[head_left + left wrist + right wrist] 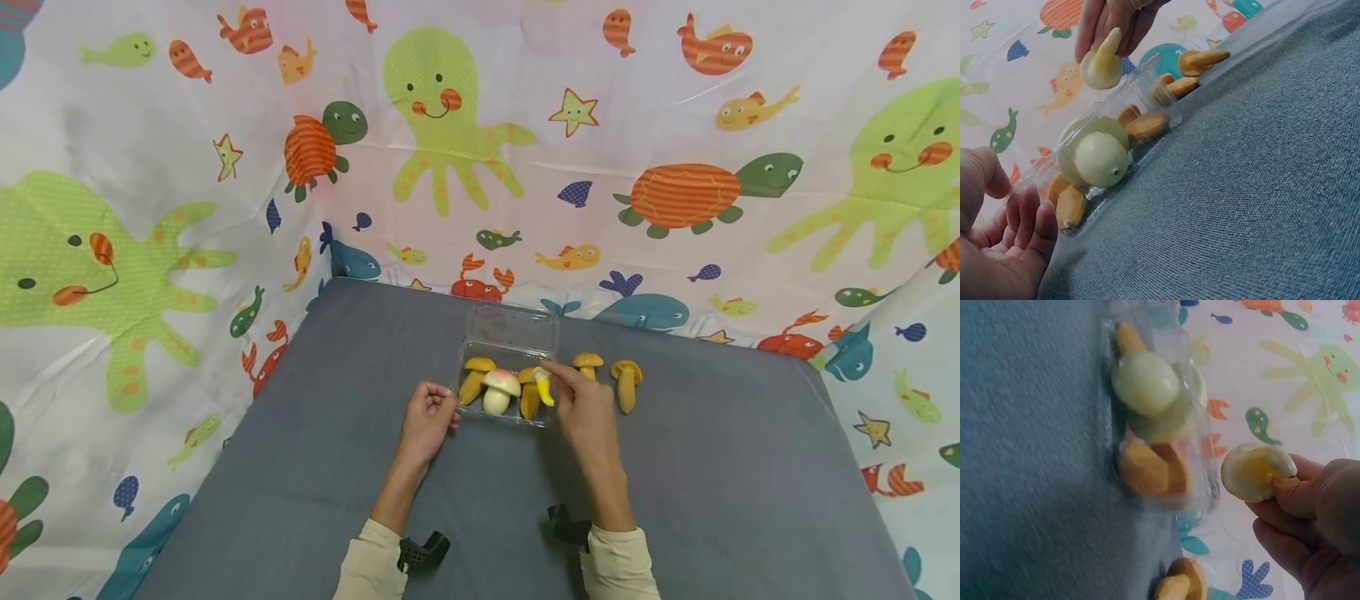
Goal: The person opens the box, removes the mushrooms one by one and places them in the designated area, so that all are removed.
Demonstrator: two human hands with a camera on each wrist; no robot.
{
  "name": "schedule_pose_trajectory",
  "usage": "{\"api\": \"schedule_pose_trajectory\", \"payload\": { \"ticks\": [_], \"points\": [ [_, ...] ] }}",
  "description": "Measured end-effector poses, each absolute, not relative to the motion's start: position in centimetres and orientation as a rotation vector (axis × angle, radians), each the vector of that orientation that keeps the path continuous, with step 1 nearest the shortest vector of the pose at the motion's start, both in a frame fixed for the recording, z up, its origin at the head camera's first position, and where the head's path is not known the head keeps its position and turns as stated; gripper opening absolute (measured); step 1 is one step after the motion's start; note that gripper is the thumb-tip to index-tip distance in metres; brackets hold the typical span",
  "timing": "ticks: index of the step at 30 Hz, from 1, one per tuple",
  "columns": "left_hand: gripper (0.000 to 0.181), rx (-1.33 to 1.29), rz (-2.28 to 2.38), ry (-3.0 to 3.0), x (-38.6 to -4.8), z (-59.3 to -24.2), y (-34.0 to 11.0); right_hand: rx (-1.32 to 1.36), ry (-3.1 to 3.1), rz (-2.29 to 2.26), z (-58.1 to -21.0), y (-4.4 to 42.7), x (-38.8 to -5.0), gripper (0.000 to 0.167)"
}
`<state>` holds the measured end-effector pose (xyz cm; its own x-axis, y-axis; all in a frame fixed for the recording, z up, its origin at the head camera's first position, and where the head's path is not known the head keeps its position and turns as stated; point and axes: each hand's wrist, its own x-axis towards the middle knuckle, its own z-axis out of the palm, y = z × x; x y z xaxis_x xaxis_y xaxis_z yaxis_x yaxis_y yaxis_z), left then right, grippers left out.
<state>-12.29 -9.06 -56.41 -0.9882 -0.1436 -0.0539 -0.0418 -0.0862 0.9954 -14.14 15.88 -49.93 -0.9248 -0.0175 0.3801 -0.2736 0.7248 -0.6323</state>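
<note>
A clear plastic box [513,327] lies with its lid folded back. Inside sit a large pale toy mushroom [498,392] with a pinkish cap and, on either side of it, a brown-yellow toy mushroom [472,386] and another brown-yellow one [528,402]. At the box's left edge, my left hand [426,423] pinches the rim between thumb and curled fingers. My right hand [588,410] pinches a small white and yellow toy mushroom [1255,470] by its cap. It hangs above the box's right end, apart from the mushrooms below, its yellow stem [1107,53] showing.
Right of the box, a yellow-capped mushroom [587,362] and a similar brown one [627,385] rest on the grey cloth-covered table [720,467]. A curtain [525,167] printed with sea animals hangs behind the table and along its sides.
</note>
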Motion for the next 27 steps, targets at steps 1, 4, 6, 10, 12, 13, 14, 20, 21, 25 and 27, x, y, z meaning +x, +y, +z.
{"api": "schedule_pose_trajectory", "payload": {
  "ticks": [1,4,6,10,12,13,14,20,21,25,27],
  "points": [
    [0.011,0.216,-2.258,-2.077,-12.3,-56.4,-9.1,0.219,-2.573,1.024,-49.9,16.1,-14.2,0.027],
    [0.012,0.234,-2.268,-2.077,-12.3,-56.4,-9.1,0.178,-2.552,1.027,-49.7,16.9,-14.3,0.026],
    [0.013,0.242,-2.272,-2.073,-12.4,-56.4,-9.1,0.148,-2.531,1.016,-49.6,17.5,-14.5,0.024],
    [0.015,0.240,-2.279,-2.060,-12.4,-56.5,-9.0,0.102,-2.453,0.962,-49.6,19.0,-15.0,0.022],
    [0.014,0.237,-2.285,-2.053,-12.4,-56.5,-9.0,0.089,-2.417,0.946,-49.6,19.8,-15.2,0.022],
    [0.014,0.236,-2.285,-2.053,-12.4,-56.5,-9.0,0.081,-2.403,0.944,-49.6,20.2,-15.3,0.023],
    [0.014,0.237,-2.283,-2.057,-12.4,-56.5,-9.0,0.074,-2.390,0.950,-49.5,20.6,-15.4,0.024],
    [0.013,0.225,-2.271,-2.064,-12.3,-56.6,-9.0,0.006,-2.341,0.965,-49.2,22.4,-15.8,0.021],
    [0.013,0.223,-2.274,-2.061,-12.3,-56.6,-9.1,-0.008,-2.339,0.953,-49.3,22.7,-15.9,0.021],
    [0.014,0.230,-2.277,-2.068,-12.4,-56.5,-9.1,-0.054,-2.327,0.898,-49.5,23.9,-16.1,0.019],
    [0.013,0.243,-2.279,-2.070,-12.4,-56.4,-9.1,-0.085,-2.323,0.883,-49.7,24.5,-16.2,0.019]
  ]
}}
